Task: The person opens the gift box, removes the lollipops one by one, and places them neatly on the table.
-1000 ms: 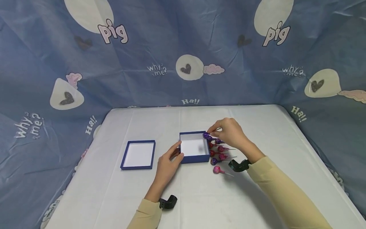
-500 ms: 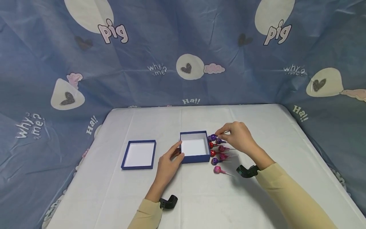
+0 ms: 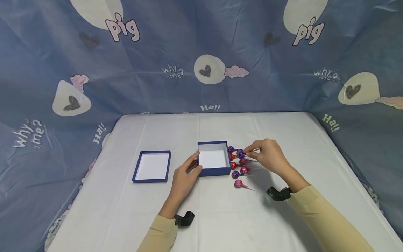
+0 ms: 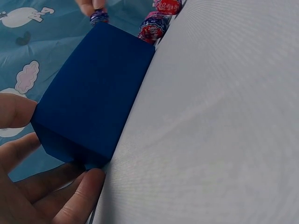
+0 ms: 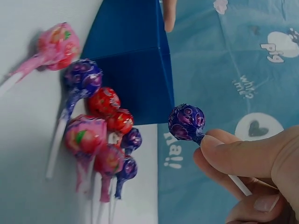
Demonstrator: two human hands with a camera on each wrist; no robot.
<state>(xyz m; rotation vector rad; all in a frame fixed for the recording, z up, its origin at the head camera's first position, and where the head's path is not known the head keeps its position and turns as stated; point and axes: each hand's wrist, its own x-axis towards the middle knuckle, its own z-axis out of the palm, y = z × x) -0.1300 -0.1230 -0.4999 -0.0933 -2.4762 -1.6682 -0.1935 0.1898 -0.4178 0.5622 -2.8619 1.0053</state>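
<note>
My right hand [image 3: 267,155] pinches a purple-wrapped lollipop [image 5: 187,122] by its stick, between thumb and fingers, with the round head clear of the blue box's right side. That box [image 3: 214,172] is lidless, white inside and bare within. At its left side my left hand [image 3: 186,176] holds it, with fingertips [image 4: 17,110] on its edge and others low against the wall. Along the right wall lie several more lollipops: red [image 5: 103,101], purple [image 5: 83,78] and pink [image 3: 238,183], heads toward the box and sticks pointing right.
A shallow blue-edged lid [image 3: 153,166], white inside face up, lies left of the box. A white cloth [image 3: 220,217] covers the table. Blue printed fabric [image 3: 176,98] hangs behind and at both sides.
My right hand has drawn the purple lollipop away from the box's back right corner, rightward and a little toward me. The left hand and the box stay put.
</note>
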